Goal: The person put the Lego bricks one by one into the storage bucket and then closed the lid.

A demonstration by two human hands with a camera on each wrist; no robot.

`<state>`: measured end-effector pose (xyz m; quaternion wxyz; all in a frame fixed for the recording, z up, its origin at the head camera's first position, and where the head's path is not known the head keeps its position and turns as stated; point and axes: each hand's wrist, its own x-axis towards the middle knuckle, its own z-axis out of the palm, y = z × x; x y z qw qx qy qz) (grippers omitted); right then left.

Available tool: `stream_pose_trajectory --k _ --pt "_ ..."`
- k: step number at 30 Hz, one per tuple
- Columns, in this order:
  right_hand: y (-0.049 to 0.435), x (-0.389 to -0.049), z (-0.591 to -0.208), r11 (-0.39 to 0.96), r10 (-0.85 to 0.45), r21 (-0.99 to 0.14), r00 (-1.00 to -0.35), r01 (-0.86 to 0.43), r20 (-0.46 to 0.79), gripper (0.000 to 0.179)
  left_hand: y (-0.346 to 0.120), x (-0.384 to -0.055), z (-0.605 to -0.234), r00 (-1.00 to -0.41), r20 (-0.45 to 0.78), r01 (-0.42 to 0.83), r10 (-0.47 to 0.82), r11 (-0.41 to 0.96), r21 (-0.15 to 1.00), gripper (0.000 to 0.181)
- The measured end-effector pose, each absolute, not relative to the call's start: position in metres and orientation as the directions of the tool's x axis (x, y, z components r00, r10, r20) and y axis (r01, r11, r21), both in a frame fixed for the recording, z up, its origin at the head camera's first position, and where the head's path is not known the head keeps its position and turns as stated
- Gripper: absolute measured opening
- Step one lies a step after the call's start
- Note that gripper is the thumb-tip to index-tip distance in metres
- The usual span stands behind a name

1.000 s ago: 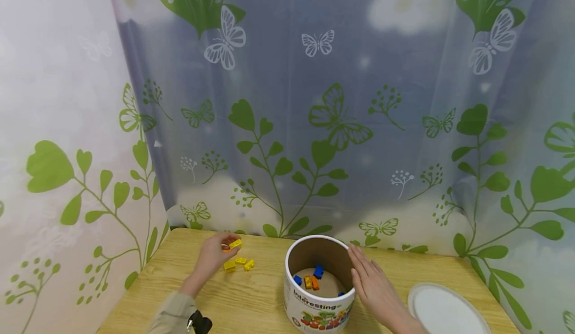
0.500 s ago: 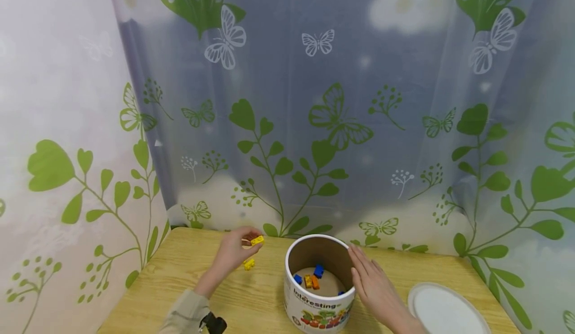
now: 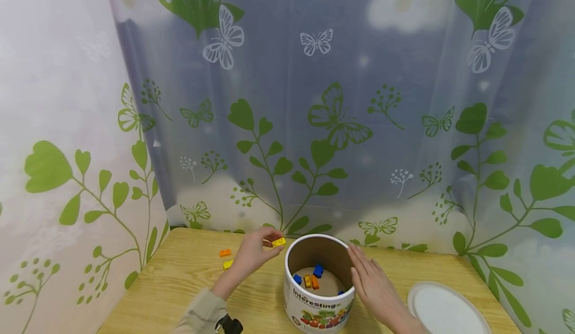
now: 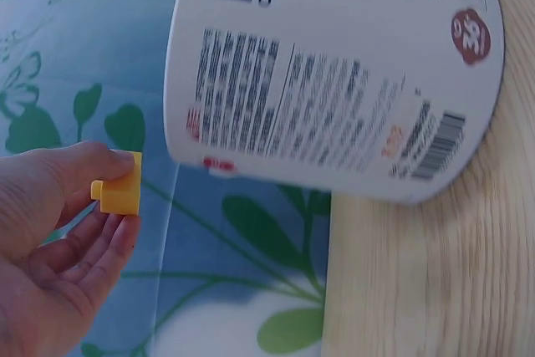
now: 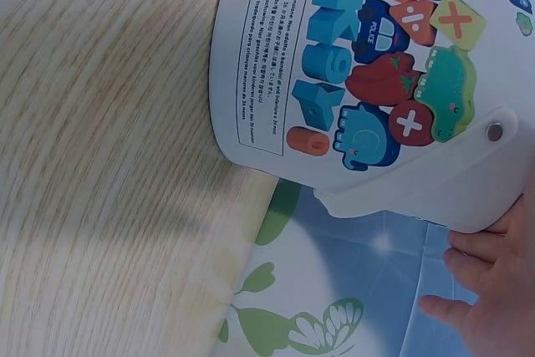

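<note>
Two hands work well apart at one table (image 3: 193, 289), with one white bucket (image 3: 316, 314) standing upright between them. The left hand (image 3: 257, 248) pinches one yellow brick (image 3: 279, 242) between thumb and fingers, holding it just beside the bucket's left rim, raised off the table and outside the opening. The right hand (image 3: 376, 290) holds nothing; its fingers (image 3: 358, 260) lie straight and close together, resting against the bucket's right side at the rim. Five bricks show inside the bucket: three blue, one at the back (image 3: 318, 271), one at the left (image 3: 297, 279) and one mostly hidden at the right (image 3: 341, 293), plus one yellow block (image 3: 307, 281) and one orange block (image 3: 315, 282) side by side on its floor. Two more pieces show on the table behind the left wrist, one orange piece (image 3: 225, 253) and one yellow piece (image 3: 228, 264), the latter partly covered by the forearm. One white round disc (image 3: 449, 311) lies flat near the right forearm, cut off by the lower edge of the head view. The right wrist view shows one white handle (image 5: 418, 177) on the bucket, with one rivet (image 5: 495, 131) visible.
</note>
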<state>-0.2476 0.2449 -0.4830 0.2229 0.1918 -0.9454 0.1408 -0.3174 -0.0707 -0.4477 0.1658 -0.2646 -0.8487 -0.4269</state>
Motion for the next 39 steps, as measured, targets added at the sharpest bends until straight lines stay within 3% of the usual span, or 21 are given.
stream_pose_trajectory --k 24,39 --pt "0.244 -0.248 -0.483 0.897 -0.301 -0.156 -0.828 -0.415 0.473 0.048 0.005 -0.322 -0.445 -0.742 0.471 0.668 0.478 0.46 0.586 0.016" --pt "0.244 -0.248 -0.481 0.903 -0.294 -0.154 -0.837 -0.402 0.461 0.047 0.03 -0.324 -0.454 -0.74 0.398 0.665 0.541 0.504 0.552 0.017"
